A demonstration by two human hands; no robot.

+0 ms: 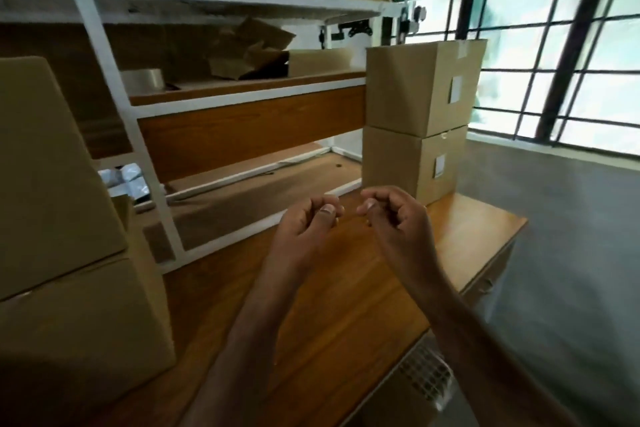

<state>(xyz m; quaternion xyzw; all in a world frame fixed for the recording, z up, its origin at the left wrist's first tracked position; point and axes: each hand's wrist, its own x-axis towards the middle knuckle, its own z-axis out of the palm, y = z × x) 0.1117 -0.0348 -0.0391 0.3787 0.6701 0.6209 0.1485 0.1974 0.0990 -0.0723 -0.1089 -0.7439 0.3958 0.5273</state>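
While raised above the glossy, grained wooden bench [346,288], curled closed on nothing visible: left grip [304,222] and right grip [394,215], thumbs against folded fingers, nearly meeting. Just beyond the right grip, standing on the bench: lower box [408,163] with upper box [419,87] stacked on top, both matte brown cardboard, sharp-edged blocks. Long axis of the stack upright; one vertical corner turned toward the camera, small white labels facing the barred window [554,45]. Behind, a white-framed shelf [100,45] carrying a clear tape roll [143,78].
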